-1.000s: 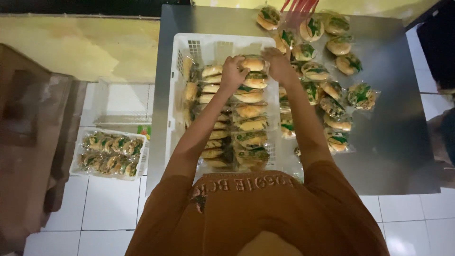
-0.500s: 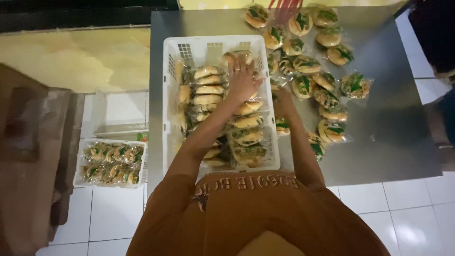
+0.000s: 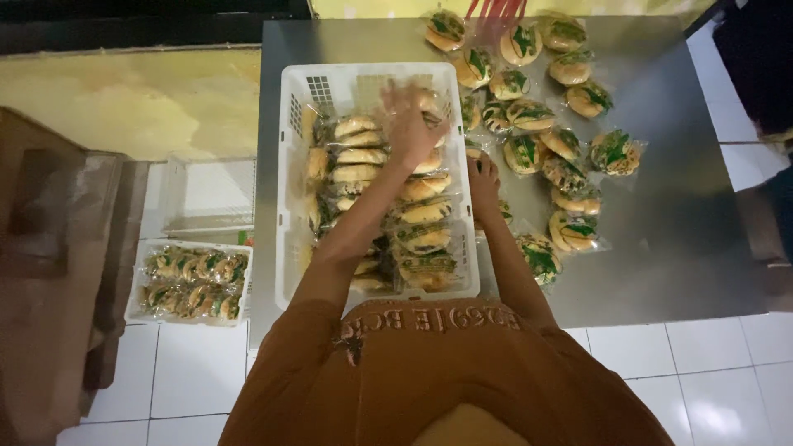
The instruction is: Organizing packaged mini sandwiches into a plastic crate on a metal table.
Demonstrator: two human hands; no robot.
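Steel table [image 3: 661, 248] holds white crate [image 3: 291, 198] of wrapped buns [image 3: 425, 212]; left hand [image 3: 410, 124] spread flat on buns inside crate, right hand [image 3: 483, 183] fingers together just right of crate by loose buns [image 3: 570, 173].

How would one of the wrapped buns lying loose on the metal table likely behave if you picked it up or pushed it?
The wrapped buns look soft and puffy, so one probably squashes under a firm grip. The glossy clear wrap would likely slide easily on the smooth metal table and feel slippery. Each looks light for its size; the rounded but flattish shape suggests it would skid rather than roll.
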